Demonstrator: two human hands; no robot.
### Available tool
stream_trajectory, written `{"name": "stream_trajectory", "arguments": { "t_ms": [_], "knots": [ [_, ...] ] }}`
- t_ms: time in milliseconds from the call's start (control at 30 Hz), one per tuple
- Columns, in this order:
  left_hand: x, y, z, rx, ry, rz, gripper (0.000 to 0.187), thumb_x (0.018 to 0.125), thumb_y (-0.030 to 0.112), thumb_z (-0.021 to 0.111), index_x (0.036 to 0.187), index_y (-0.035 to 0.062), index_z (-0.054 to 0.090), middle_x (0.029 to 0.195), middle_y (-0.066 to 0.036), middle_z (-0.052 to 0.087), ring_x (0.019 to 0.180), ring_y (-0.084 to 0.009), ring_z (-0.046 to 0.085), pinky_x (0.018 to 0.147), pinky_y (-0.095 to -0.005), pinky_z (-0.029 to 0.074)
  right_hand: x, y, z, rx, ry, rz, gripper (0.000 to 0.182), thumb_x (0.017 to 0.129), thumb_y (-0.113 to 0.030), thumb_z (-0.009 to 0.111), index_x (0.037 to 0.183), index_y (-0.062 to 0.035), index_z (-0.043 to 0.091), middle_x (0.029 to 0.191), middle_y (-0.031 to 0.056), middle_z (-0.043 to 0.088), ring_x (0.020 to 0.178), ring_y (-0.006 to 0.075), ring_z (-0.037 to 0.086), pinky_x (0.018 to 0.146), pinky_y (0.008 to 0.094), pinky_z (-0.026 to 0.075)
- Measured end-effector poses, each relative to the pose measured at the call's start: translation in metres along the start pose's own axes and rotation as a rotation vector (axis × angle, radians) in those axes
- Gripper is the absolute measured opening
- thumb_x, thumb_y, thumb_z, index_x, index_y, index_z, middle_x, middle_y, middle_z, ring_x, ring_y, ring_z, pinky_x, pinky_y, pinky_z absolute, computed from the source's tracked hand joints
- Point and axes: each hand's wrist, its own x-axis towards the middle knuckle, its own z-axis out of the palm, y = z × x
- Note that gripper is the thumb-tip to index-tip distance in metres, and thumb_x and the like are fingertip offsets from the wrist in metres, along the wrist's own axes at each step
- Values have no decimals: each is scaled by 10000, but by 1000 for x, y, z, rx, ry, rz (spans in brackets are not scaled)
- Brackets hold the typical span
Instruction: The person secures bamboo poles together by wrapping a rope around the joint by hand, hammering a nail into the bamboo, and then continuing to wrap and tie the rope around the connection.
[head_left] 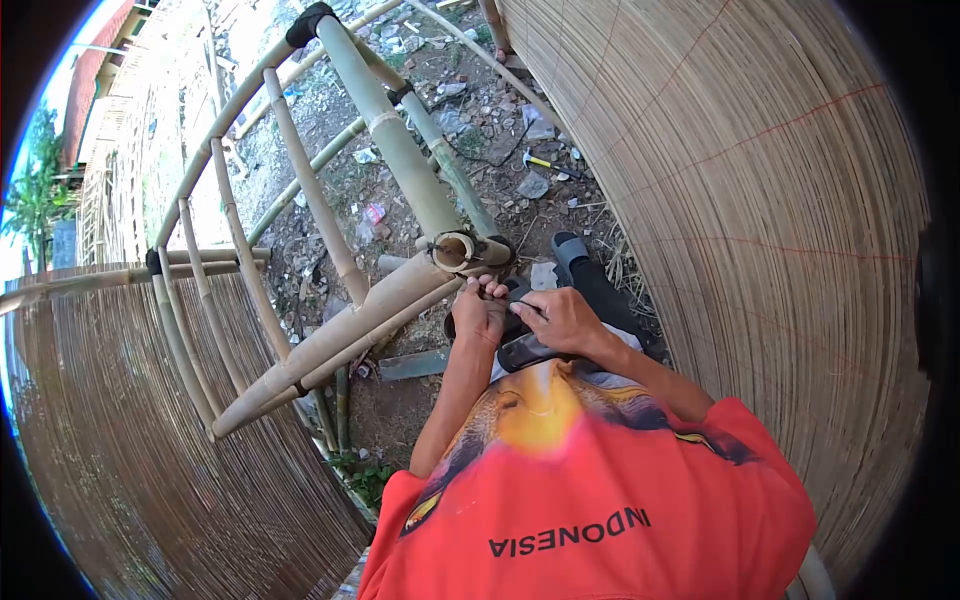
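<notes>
In front of my chest, my left hand (478, 308) is closed, its fingers curled just below the corner of a bamboo frame. My right hand (560, 322) is also closed, thumb and fingers pinched together a short way to the right. Something small and dark shows between the two hands; I cannot tell what it is. Above them, the hollow end of a thick bamboo pole (453, 252) meets a horizontal bamboo rail (330, 335). Black binding (503, 248) wraps the joint beside that open end.
A large woven screen (760, 230) with red stitching stands close on the right. Thin bamboo bars (310, 180) span the frame at left, with another slatted screen (170, 430) below them. A hammer (541, 161) with a yellow part lies on the stony ground.
</notes>
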Motion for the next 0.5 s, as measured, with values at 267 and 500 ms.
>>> {"name": "stream_trajectory", "arguments": {
  "t_ms": [267, 500],
  "knots": [
    [-3, 6, 5, 143, 3, 19, 138, 1077, 89, 507, 1174, -9, 522, 1141, -139, 647, 1094, -282, 671, 963, -438, 582, 39, 10, -33, -74, -16, -76, 320, 965, -301, 682, 827, -13, 669, 734, 203, 648, 712, 418, 651, 628, 476, 497],
    [2, 3, 3, 142, 5, 60, 155, 1049, 48, 557, 1166, -54, 565, 1157, -161, 666, 1090, -266, 674, 971, -384, 581, 66, 26, -53, -84, -129, -101, 309, 966, -309, 673, 851, -22, 693, 770, 198, 668, 758, 419, 663, 659, 488, 512]
  ]
}}
